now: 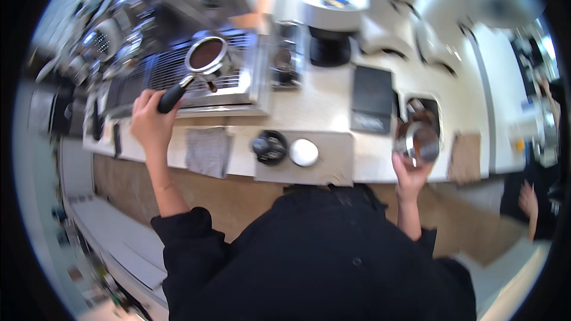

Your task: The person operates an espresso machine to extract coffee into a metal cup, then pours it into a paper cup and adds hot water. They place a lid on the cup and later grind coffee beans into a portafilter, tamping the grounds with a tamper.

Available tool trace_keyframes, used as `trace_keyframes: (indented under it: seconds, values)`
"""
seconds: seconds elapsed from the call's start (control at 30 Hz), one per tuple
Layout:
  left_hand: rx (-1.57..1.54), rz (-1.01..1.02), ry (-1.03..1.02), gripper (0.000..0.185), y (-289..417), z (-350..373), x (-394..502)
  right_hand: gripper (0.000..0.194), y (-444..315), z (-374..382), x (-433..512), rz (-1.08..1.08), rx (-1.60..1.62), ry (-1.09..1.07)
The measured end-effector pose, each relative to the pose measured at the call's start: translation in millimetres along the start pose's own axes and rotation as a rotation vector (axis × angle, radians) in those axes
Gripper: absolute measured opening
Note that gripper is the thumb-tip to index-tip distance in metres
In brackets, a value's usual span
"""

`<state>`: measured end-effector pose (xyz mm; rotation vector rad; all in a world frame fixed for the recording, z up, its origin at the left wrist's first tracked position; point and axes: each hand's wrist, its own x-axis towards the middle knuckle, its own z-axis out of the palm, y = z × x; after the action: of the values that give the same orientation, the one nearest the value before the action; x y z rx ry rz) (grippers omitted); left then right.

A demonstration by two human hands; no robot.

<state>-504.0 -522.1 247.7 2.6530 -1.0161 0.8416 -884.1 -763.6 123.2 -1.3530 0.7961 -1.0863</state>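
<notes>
My left hand grips the black handle of a portafilter, held above the drip tray of an espresso machine. Brown coffee grounds fill its round metal basket. On the right, my right hand holds a blurred, shiny cup that looks like metal, with some brown inside. Behind that cup a dark recessed container is partly hidden. Between my hands, a grey mat bears a black round holder and a white round object.
A coffee grinder stands behind the counter's middle. A flat black scale lies right of it, near white pitchers. Folded cloths lie left and right. Another person's hand shows at far right.
</notes>
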Motion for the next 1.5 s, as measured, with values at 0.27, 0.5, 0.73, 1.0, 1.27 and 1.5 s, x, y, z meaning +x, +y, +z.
trace_keyframes:
  seconds: [0.27, 0.5, 0.73, 1.0, 1.27, 1.5]
  values:
    - [-1.058, -0.088, -0.487, 0.033, 251, 28, -39, 0.061, 14, -118, 34, -0.025, -0.138, 0.299]
    - [-1.818, -0.46, -0.988, 0.034, 442, 51, -114, 0.056, 26, -196, 26, -0.08, -0.243, 0.45]
    - [-1.498, -0.615, -1.166, 0.037, 489, 113, -182, 0.059, 48, -249, 31, -0.031, -0.315, 0.441]
    - [-1.627, -0.811, -1.271, 0.021, 487, 113, -187, 0.081, 98, -283, 74, -0.017, -0.438, 0.568]
    - [-1.703, -0.982, -1.427, 0.021, 493, 120, -185, 0.07, 140, -283, 94, -0.099, -1.028, 0.689]
    - [-1.645, -0.656, -1.151, 0.017, 503, 94, -182, 0.078, 135, -293, 97, -0.107, -1.07, 0.638]
